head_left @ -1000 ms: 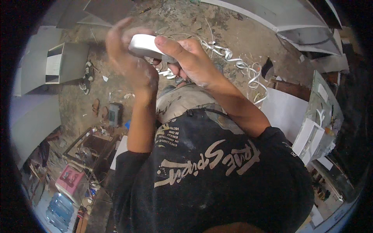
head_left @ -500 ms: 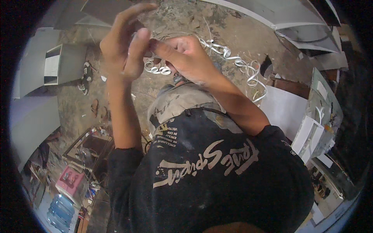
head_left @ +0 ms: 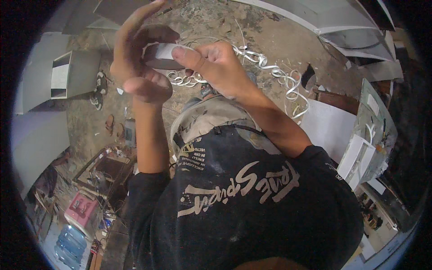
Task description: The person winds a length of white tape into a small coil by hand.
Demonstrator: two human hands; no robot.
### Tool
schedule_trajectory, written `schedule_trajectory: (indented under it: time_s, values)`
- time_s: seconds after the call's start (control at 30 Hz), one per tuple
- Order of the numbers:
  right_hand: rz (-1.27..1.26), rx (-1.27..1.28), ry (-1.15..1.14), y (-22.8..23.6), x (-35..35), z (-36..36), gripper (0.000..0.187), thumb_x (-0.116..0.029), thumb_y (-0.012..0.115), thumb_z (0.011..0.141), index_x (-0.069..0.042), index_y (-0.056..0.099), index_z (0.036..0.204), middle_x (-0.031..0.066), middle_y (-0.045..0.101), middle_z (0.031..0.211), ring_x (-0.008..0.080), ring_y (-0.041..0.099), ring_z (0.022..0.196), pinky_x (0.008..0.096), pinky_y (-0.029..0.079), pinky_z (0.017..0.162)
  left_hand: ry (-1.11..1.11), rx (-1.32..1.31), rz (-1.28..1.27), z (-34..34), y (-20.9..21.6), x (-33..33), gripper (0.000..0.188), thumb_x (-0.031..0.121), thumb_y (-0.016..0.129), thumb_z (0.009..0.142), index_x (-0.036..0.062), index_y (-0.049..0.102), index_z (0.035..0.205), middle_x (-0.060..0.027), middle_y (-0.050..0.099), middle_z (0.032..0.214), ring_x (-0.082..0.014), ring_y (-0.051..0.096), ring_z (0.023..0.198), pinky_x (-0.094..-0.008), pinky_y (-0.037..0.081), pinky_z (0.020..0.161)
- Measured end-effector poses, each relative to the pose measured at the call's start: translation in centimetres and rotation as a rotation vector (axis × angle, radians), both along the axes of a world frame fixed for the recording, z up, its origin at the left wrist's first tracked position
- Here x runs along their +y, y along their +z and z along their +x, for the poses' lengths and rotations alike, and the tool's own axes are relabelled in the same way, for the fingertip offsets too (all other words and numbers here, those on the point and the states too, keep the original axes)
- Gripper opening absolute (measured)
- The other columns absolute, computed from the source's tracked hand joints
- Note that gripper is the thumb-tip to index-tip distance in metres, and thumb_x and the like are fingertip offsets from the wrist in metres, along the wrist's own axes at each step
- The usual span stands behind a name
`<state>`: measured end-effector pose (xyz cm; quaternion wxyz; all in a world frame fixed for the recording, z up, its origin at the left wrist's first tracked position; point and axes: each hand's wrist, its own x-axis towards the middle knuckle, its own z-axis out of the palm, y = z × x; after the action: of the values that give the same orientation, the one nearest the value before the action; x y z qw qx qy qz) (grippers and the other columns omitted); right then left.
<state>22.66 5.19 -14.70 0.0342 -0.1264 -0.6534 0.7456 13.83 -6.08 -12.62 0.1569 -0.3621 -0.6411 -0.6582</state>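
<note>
In front of me, high in the head view, my right hand (head_left: 216,63) is closed on a small roll of white strip (head_left: 164,50), its thumb pressing the outer band. The inner side of the roll looks grey in shadow. My left hand (head_left: 139,67) is cupped around the roll's left end with thumb and fingers spread apart; whether its palm touches the roll is hard to tell. Beyond and below my hands, long curls of white strip (head_left: 261,60) lie on the floor, some near my foot.
Grey cabinets (head_left: 81,74) stand at the left. Sandals (head_left: 109,123) and a dark wooden frame (head_left: 85,173) lie nearer, above a pink box (head_left: 78,210) and a blue water bottle (head_left: 71,243). A white panel (head_left: 328,126) and a white open box (head_left: 357,157) are at the right.
My left hand has opened and turned, its thumb swinging down and away from the right hand. The roll, hidden before, now shows between the hands.
</note>
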Motion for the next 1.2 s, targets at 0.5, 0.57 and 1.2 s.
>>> schedule_trajectory:
  time_s: [0.5,0.57,1.2]
  values:
    - [0.671,0.158,-0.054,0.6,0.2,0.7,0.039,-0.039,0.077,0.082,-0.003,0.064,0.093,0.0064,0.066,0.068,0.0112,0.060,0.060,0.0290,0.049,0.055,0.013,-0.052,-0.244,0.1,-0.4,-0.7,0.096,0.078,0.017,0.089,-0.0050,0.059,0.112,-0.0118,0.066,0.091,-0.0139,0.059,0.064,-0.0257,0.043,0.054]
    - [0.693,0.218,-0.061,0.0,0.1,0.7,0.037,-0.037,0.076,0.083,-0.003,0.064,0.092,0.0059,0.067,0.070,0.0097,0.061,0.062,0.0283,0.049,0.056,0.073,-0.087,-0.194,-0.1,-0.5,0.0,0.096,0.079,0.014,0.088,-0.0040,0.057,0.113,-0.0132,0.066,0.095,-0.0166,0.062,0.067,-0.0276,0.048,0.059]
    - [0.353,0.266,-0.171,0.8,-0.8,1.4,0.028,-0.013,0.074,0.085,0.001,0.059,0.103,0.0068,0.067,0.082,0.0071,0.062,0.071,0.0226,0.048,0.058,0.302,0.352,-0.397,-2.1,-0.8,-1.3,0.071,0.040,0.022,0.104,-0.0003,0.065,0.065,-0.0088,0.064,0.063,-0.0164,0.058,0.051,-0.0298,0.044,0.049]
